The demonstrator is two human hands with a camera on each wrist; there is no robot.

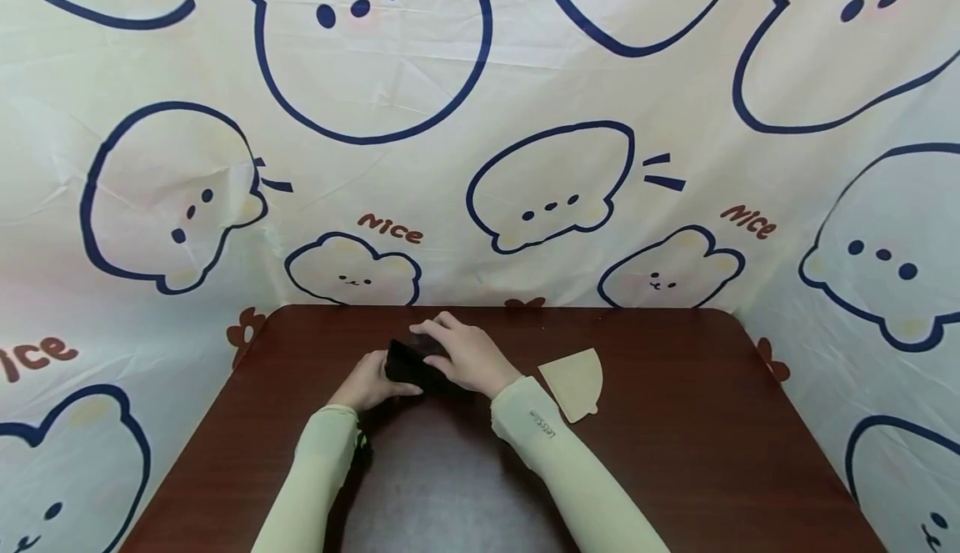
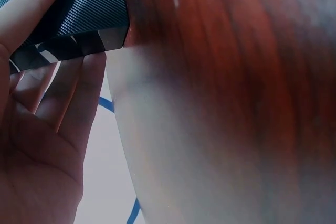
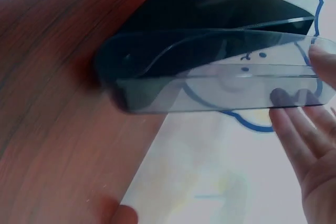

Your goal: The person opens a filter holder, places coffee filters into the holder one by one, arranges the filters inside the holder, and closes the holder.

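Over the far middle of the table, my left hand (image 1: 367, 382) grips a black ribbed box (image 1: 405, 365). The left wrist view shows the thumb across the box's ribbed face (image 2: 94, 3) and the fingers along its glossy edge. My right hand (image 1: 472, 357) holds a see-through smoky plastic cover (image 3: 220, 90), thumb on one side and fingertips on the other. In the right wrist view the cover overlaps the box, its rounded end toward the table. To the right of my right hand lies a beige fan-shaped paper coffee filter (image 1: 576, 379) with a small tab.
The dark red-brown wooden table (image 1: 675, 470) has a glossy light patch at its front middle. A pale cloth (image 1: 442, 178) printed with blue-outlined bear faces hangs behind the table and at both sides.
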